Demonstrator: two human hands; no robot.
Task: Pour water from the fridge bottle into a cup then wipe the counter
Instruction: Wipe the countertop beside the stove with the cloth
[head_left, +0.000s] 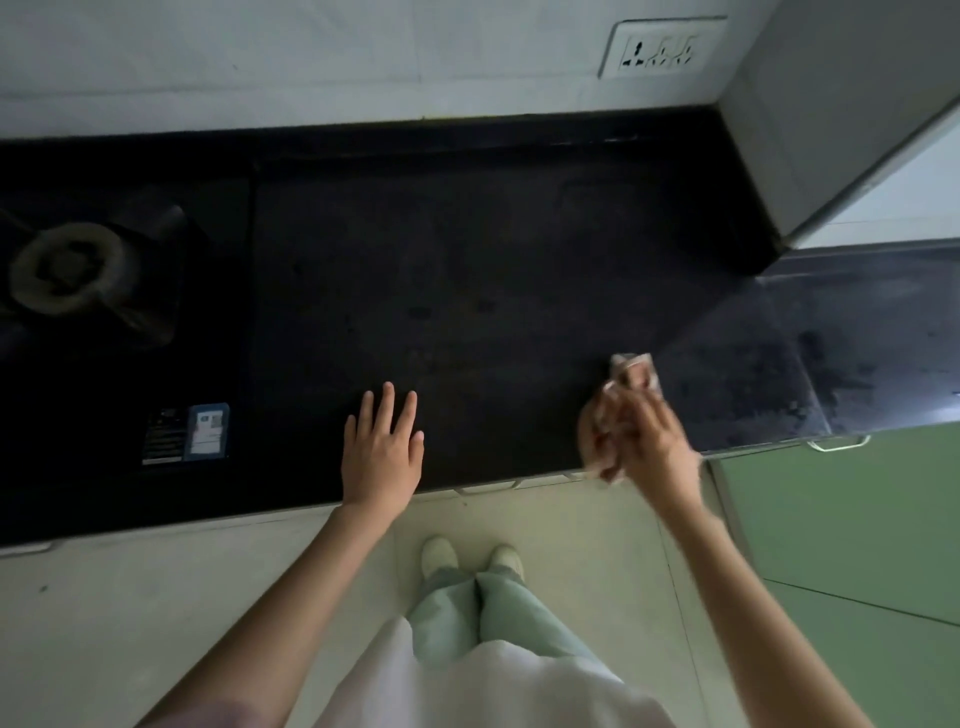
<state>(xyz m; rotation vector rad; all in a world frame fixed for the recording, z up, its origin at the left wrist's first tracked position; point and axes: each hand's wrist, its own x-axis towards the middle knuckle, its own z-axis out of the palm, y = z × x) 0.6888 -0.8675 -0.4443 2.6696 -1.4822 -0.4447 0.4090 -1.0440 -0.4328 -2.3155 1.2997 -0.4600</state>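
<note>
Near the front edge of the dark stone tabletop (467, 249), toward the right, the right hand (649, 436) holds a crumpled pale pinkish cloth (631, 371), its grip closed around the bunched fabric with a tuft poking out past the fingers on the far side. The picture is blurred here, so I cannot tell whether the cloth touches the tabletop or hangs just above it. The left hand (383, 441) lies flat on the tabletop near the front edge, fingers straight and spread, gripping nothing. No bottle or cup shows in view, so the pouring part looks finished and wiping is the step in hand.

The cloth appears light, soft and limp; it will fold and slip through a loose hold, so it is best gathered in the palm with a broad pad left free underneath to press against the stone. The black gas burner (67, 270) sits at the far left, well apart from both hands.
</note>
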